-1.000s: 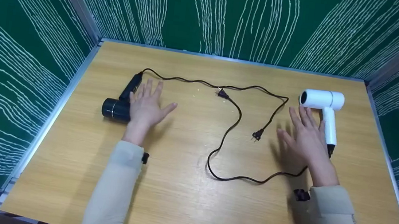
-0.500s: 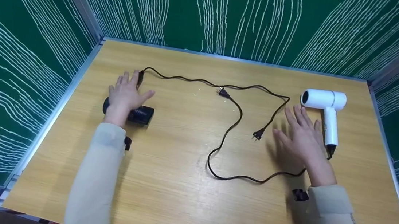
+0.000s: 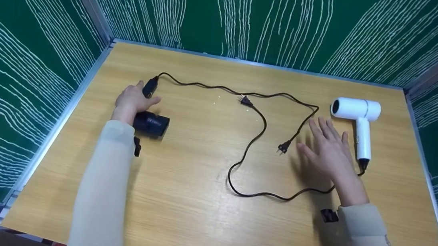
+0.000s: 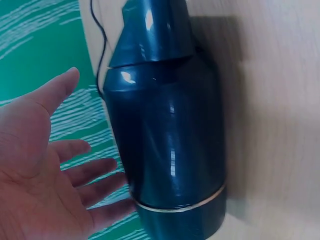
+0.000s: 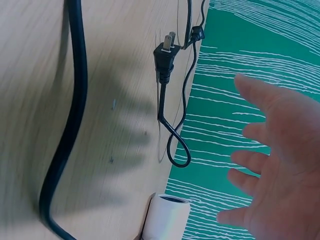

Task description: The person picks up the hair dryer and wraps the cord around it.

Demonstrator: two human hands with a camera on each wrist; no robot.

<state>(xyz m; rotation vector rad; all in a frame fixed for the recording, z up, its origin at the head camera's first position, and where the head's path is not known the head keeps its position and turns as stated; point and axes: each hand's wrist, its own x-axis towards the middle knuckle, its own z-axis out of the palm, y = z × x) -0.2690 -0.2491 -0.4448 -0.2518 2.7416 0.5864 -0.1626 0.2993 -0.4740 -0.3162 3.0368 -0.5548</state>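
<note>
A black hair dryer (image 3: pixel 152 124) lies on the left of the table, its handle pointing to the back. My left hand (image 3: pixel 131 99) is at the handle's left side, partly over the barrel's end; in the left wrist view its fingers are spread loosely beside the dark barrel (image 4: pixel 170 130), with no grip seen. The white hair dryer (image 3: pixel 366 110) lies at the right, handle towards me. Just left of that handle hovers my right hand (image 3: pixel 330 152), fingers apart and holding nothing; its wrist view shows the open palm and part of the white barrel (image 5: pixel 167 220).
The black dryer's cord (image 3: pixel 222 88) runs along the back and bends down to a two-pin plug (image 3: pixel 283 147). The white dryer's cord (image 3: pixel 246 151) loops across the middle to another plug (image 3: pixel 246 100). Green panels (image 3: pixel 201 13) with white lines border the wooden table (image 3: pixel 193 225).
My left hand has moved left across the black dryer, to the far side of its handle, and uncovered the barrel's right end. The right hand has barely shifted.
</note>
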